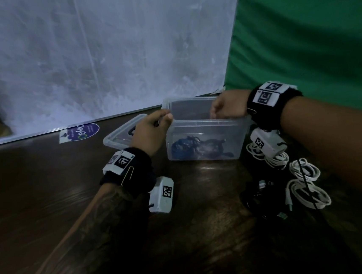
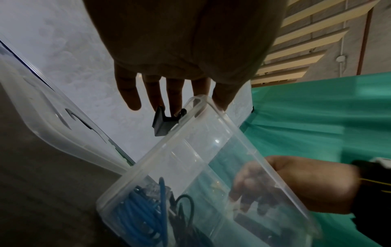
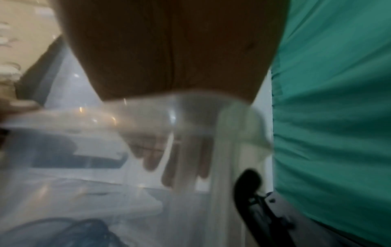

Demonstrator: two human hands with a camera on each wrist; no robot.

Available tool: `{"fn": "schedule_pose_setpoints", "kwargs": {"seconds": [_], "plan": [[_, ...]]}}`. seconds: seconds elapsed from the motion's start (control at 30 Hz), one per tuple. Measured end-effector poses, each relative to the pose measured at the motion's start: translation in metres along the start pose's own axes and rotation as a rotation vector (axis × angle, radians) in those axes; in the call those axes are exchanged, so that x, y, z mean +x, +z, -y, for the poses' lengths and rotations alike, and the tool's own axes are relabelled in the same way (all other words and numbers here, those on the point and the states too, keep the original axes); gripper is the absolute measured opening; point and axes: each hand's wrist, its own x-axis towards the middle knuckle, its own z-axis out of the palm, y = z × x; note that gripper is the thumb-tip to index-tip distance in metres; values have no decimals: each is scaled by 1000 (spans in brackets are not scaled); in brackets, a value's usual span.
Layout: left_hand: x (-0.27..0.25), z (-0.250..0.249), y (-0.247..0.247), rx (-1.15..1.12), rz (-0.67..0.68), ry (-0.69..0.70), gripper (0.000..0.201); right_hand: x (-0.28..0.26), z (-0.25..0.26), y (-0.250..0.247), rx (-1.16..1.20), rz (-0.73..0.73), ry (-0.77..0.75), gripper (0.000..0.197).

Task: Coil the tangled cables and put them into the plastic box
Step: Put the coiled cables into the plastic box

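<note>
The clear plastic box (image 1: 204, 139) stands open on the dark wooden table, holding a coiled blue cable (image 2: 139, 210) and a black cable (image 2: 184, 205). My left hand (image 1: 152, 128) is at the box's left rim, its thumb touching the corner and its fingers (image 2: 131, 95) hanging straight past it. My right hand (image 1: 226, 108) reaches over the right rim. Its fingers (image 3: 182, 160) point down inside the box, seen through the wall, with nothing visible between them. Several coiled white cables (image 1: 304, 182) and a black cable bundle (image 1: 256, 198) lie on the table under my right forearm.
The box's clear lid (image 1: 120, 134) lies flat just left of the box. A white sheet (image 1: 101, 56) hangs behind the table and a green cloth (image 1: 309, 36) at the right. A round sticker (image 1: 82, 132) sits at the table's back edge. A black clip (image 2: 162, 122) is fixed beyond the box.
</note>
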Motion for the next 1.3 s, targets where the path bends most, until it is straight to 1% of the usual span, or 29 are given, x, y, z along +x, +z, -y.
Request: {"fn": "schedule_pose_setpoints", "kwargs": {"seconds": [0.07,0.1,0.13,0.17,0.23,0.3,0.37,0.43,0.47,0.53,0.63,0.73,0.8,0.87,0.9,1.0,1.07,1.13,1.17,1.2,1.23,1.3], "plan": [[0,0,0,4,-2,-1,33,-15,-7,-1,136,-177,-85,10],[0,0,0,11,-2,1,33,-26,-8,0,202,-227,-122,8],[-1,-1,0,23,-1,6,34,-40,-7,0,253,-248,-153,5],[-1,-1,0,37,0,11,35,-53,-6,2,289,-236,-174,3],[-1,-1,-1,46,12,15,39,-77,-4,9,315,-141,-201,4],[-2,-2,-2,50,24,14,44,-95,-6,18,306,40,-212,5],[-3,-4,-2,64,24,8,42,-107,-8,31,199,272,-178,16],[-3,-6,-2,71,25,4,40,-115,-8,47,71,445,-115,29],[-4,-7,-2,68,24,5,38,-117,-9,55,31,494,-100,32],[-5,-9,-2,48,22,8,36,-117,-8,68,-22,518,-120,30],[-7,-10,-3,25,22,13,34,-116,-4,75,27,469,-162,20],[-7,-11,-4,37,19,32,33,-113,3,67,138,401,-193,22],[-7,-11,-4,29,17,33,32,-109,9,52,228,319,-244,22],[-7,-10,-3,21,15,24,32,-101,13,31,330,198,-276,20],[-6,-9,-3,20,12,21,32,-95,13,19,388,116,-283,19],[-6,-7,-2,36,-1,27,31,-69,10,-13,479,-200,-235,20],[-5,-6,-1,31,-7,19,31,-48,4,-27,432,-362,-147,21],[-4,-4,0,5,-16,18,30,-28,0,-35,274,-459,-27,21],[-3,-4,0,1,-20,21,30,-20,-3,-37,184,-466,35,21],[-3,-3,0,0,-23,20,30,-14,-3,-36,101,-439,93,20],[-3,-3,0,-3,-24,14,31,-7,-3,-34,32,-400,133,20],[-2,-2,0,-13,-23,7,32,4,0,-25,-66,-272,187,24]]}}
